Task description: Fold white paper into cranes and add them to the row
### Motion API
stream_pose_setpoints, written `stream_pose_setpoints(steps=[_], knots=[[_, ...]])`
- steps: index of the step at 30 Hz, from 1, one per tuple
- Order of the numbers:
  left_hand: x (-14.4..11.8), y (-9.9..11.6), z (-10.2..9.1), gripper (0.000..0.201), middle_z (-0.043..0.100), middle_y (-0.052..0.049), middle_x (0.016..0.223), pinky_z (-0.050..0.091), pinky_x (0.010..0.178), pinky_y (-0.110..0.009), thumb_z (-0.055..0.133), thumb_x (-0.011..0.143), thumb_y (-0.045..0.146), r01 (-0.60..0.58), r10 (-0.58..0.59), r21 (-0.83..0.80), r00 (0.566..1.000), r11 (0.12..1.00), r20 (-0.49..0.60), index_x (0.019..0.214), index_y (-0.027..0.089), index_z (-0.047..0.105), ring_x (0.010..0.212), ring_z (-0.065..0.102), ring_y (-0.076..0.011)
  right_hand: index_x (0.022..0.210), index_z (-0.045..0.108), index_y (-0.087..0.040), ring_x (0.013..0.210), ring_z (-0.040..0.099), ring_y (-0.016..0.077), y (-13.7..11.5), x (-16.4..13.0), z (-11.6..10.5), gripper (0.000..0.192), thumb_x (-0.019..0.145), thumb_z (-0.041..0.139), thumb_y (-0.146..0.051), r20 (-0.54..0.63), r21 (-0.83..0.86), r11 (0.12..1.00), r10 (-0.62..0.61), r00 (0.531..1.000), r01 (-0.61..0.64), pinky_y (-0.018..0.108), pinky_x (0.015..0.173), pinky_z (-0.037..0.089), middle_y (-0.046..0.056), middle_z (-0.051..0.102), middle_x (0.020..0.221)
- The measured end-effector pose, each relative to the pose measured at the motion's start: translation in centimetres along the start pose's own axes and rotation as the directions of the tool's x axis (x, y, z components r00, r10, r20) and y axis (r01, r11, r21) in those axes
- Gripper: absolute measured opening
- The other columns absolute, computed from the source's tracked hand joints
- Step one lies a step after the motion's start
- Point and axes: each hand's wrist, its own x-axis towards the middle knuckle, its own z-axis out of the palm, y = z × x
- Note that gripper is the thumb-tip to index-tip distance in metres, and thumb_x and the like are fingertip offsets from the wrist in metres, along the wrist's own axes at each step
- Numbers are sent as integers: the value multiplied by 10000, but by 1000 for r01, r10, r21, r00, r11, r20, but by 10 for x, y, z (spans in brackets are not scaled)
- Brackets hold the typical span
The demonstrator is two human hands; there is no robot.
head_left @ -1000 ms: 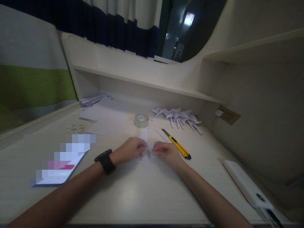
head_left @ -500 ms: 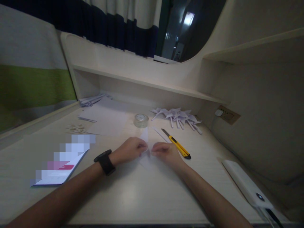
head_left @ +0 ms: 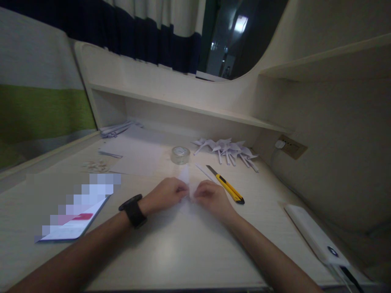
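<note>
Between my hands, at the middle of the desk, is a piece of white paper (head_left: 184, 174) with a pointed end reaching away from me. My left hand (head_left: 169, 191), below a black wristwatch (head_left: 134, 211), pinches the paper's left side. On the other side my right hand (head_left: 212, 197) has its fingers closed on the paper too. The fingers cover the paper's middle, so its folds are hard to make out. Just right of my right hand lies a yellow utility knife (head_left: 227, 185) with its blade out, beside a thin white paper stick (head_left: 204, 171).
A roll of clear tape (head_left: 180, 155) stands beyond my hands. Several paper pinwheels (head_left: 227, 150) lie at the back right. White sheets (head_left: 137, 152) and small scraps (head_left: 95, 165) are at the back left. A tablet (head_left: 76, 221) lies left, a white power bank (head_left: 314, 232) right.
My fingers have shifted slightly on the paper, and both hands still hold it. The whole view has moved a little; the other things lie where they were.
</note>
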Motion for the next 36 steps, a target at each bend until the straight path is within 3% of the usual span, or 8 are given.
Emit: stream_pose_setpoints(steps=[8,32,36], knots=[[0,-1,-1,268,634,-1,572,344,568,-220,478,798,218,32,-33,-44,999,999,-25,596,159,644,572,576,-128,679,690,-172,629,606,140,6,-2,1,167,587,790,-269,55,40,985,165,985,-167,254,602,497,10,649,696],[0,-2,10,256,603,4,566,317,553,-226,473,788,192,26,-29,-22,994,999,-110,583,162,624,565,549,-128,700,715,-192,625,607,146,2,-4,6,60,652,747,-173,-78,-94,995,24,997,-31,243,593,475,13,671,683],[-1,0,10,151,670,-9,710,369,600,-233,513,746,175,55,-63,-60,989,997,-137,747,174,664,671,597,-157,689,703,-188,619,592,141,2,-2,4,56,658,749,-181,-80,-68,998,-2,997,-3,246,594,466,8,654,669]])
